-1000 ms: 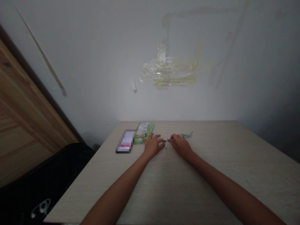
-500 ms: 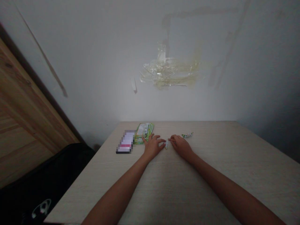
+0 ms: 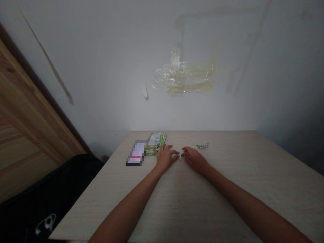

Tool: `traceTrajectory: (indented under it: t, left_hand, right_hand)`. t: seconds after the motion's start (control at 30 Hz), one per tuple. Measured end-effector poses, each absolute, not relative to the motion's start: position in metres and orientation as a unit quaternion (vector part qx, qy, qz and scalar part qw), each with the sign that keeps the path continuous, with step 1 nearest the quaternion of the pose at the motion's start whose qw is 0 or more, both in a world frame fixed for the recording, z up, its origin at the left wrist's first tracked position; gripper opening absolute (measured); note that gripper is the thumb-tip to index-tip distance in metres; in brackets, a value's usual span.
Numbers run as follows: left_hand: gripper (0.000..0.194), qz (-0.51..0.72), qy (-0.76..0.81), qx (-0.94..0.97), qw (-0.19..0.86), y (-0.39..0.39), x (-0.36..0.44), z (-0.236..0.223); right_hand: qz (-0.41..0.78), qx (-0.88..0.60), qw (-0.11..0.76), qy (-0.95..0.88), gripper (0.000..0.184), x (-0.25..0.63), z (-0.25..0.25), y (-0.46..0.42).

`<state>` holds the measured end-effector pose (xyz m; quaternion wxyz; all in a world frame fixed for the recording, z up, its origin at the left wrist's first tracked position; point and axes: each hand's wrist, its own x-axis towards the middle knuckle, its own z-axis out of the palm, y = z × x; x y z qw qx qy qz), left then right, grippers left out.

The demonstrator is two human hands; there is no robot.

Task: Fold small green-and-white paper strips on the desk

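Between my two hands, on the table, is a small whitish strip (image 3: pixel 180 157) that looks like folded paper; most of it is covered by fingertips. My left hand (image 3: pixel 165 158) pinches its left side with thumb and index finger, the other fingers spread. From the other side my right hand (image 3: pixel 194 158) has its fingers drawn together on the strip's right edge. A stack of green and white printed sheets (image 3: pixel 157 139) lies just beyond my left hand, which overlaps its near corner in view. Past my right hand rests a folded green and white paper piece (image 3: pixel 203 145).
A phone (image 3: pixel 136 153) with a lit, blurred screen lies left of the stack. The pale wooden table (image 3: pixel 157 209) meets a white wall (image 3: pixel 106 67) with peeling clear tape (image 3: pixel 182 79). At the left stand a black bag-like item (image 3: pixel 50 189) and wooden panelling (image 3: pixel 30 111).
The right fingers have shifted slightly left and nearer over the strip, so less of it shows. My left hand stays nearly where it was.
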<state>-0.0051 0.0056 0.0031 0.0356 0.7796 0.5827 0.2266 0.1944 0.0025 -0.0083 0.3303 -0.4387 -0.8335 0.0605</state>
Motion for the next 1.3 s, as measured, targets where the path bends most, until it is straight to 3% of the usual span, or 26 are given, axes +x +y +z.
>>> traceTrajectory:
  t: [1.3]
  left_hand:
    - [0.024, 0.224, 0.6, 0.766, 0.048, 0.007, -0.003, 0.006]
  right_hand:
    - [0.124, -0.348, 0.308, -0.877, 0.014, 0.197, 0.011, -0.017]
